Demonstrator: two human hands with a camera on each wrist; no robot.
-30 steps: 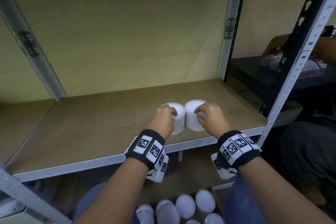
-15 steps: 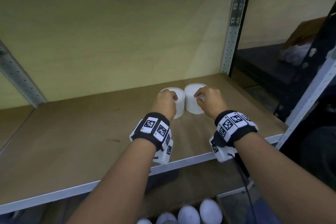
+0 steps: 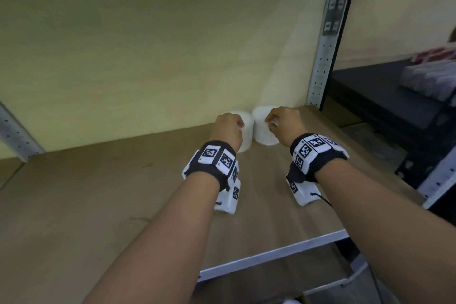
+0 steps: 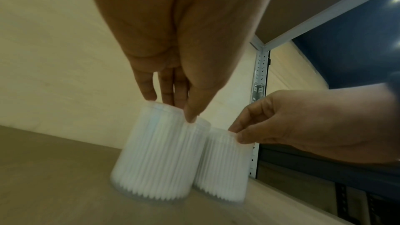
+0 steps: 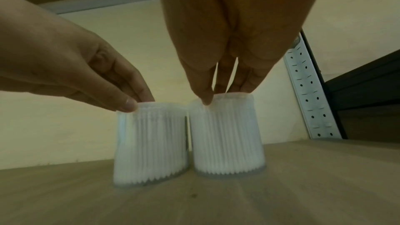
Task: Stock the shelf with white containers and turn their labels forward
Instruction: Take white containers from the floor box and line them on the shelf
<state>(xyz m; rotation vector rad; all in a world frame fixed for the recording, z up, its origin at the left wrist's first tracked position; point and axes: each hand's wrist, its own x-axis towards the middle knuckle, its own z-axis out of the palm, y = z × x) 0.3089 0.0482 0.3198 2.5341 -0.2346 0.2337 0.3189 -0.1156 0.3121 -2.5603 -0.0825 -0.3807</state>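
Note:
Two white containers, clear tubs packed with white sticks, stand side by side on the wooden shelf board (image 3: pixel 98 205), close to the back wall. My left hand (image 3: pixel 228 131) pinches the top rim of the left container (image 3: pixel 247 128), thumb in front and fingers behind, as the left wrist view shows for the hand (image 4: pixel 171 109) and container (image 4: pixel 155 156). My right hand (image 3: pixel 283 123) pinches the rim of the right container (image 3: pixel 261 131) in the same way, seen close up on hand (image 5: pixel 223 95) and container (image 5: pixel 227 136). The two tubs almost touch. No label shows on the sides facing the cameras.
A perforated metal upright (image 3: pixel 323 57) stands at the back right corner, just right of the containers, and another upright (image 3: pixel 14 131) at the left. The shelf's metal front edge (image 3: pixel 271 254) runs below my forearms. A dark neighbouring shelf (image 3: pixel 394 111) lies to the right.
Both hands have carried the two containers from near the shelf's front edge back to the rear wall, keeping them side by side. The grips are unchanged.

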